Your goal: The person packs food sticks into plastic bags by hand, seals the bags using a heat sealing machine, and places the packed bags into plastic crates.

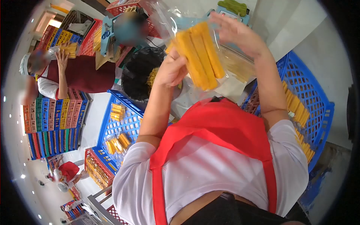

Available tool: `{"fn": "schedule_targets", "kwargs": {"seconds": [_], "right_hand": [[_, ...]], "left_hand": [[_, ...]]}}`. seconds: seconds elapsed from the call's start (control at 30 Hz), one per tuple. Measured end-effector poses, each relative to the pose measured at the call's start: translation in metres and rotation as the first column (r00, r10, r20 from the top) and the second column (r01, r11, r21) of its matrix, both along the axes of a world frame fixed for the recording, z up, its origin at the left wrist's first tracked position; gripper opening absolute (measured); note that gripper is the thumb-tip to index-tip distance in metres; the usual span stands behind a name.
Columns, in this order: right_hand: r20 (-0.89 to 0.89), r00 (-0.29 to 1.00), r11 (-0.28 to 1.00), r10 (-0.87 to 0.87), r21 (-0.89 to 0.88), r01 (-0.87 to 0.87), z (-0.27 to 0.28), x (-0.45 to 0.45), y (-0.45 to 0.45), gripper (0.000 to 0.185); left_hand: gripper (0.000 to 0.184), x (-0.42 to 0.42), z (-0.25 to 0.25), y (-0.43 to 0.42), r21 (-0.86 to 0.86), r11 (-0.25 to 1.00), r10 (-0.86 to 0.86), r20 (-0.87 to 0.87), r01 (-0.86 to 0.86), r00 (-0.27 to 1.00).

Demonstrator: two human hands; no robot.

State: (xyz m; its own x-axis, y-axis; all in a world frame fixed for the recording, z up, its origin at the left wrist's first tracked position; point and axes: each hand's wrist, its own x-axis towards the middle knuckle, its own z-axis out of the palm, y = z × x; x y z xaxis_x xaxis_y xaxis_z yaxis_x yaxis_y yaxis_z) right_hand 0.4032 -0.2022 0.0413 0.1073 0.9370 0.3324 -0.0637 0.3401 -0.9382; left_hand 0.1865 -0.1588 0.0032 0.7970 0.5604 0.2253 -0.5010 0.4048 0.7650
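My left hand (171,70) is closed round the lower left side of a clear plastic bag of thick yellow sticks (200,56). The sticks stand side by side in the bag, tilted a little, and look like food. Loose clear film rises from the bag's upper left. Beside the bag's upper right is my right hand (240,37), its fingers stretched out and somewhat smeared by motion. Whether its fingertips touch the film I cannot tell. Behind the hands stands a pale blue scale (232,15) with a green cloth (233,6) on top.
Blue crates (101,140) (324,112) with bagged yellow sticks flank me. A black-lined bin (140,62) stands left of my left hand. A co-worker in a maroon apron (88,75) holds another bag, near stacked crates (52,116). Farther off is a person in red (69,170).
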Motion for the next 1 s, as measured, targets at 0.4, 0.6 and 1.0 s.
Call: {"fn": "schedule_targets", "kwargs": {"seconds": [0.4, 0.6, 1.0], "right_hand": [[0.318, 0.945, 0.981, -0.080, -0.144, 0.131, -0.139, 0.005, -0.009, 0.051], [0.522, 0.759, 0.911, -0.390, 0.097, 0.402, -0.141, 0.002, -0.015, 0.023], [-0.077, 0.993, 0.948, -0.086, -0.314, 0.058, -0.091, -0.010, -0.024, 0.010]], "left_hand": [[0.056, 0.041, -0.074, 0.067, 0.555, 0.809, 0.195, -0.565, 0.195, 0.802], [0.031, 0.041, -0.097, 0.067, 0.515, 0.857, 0.348, -0.551, -0.018, 0.759], [0.021, 0.045, -0.067, 0.075, 0.249, 0.925, -0.094, -0.584, 0.288, 0.806]]}}
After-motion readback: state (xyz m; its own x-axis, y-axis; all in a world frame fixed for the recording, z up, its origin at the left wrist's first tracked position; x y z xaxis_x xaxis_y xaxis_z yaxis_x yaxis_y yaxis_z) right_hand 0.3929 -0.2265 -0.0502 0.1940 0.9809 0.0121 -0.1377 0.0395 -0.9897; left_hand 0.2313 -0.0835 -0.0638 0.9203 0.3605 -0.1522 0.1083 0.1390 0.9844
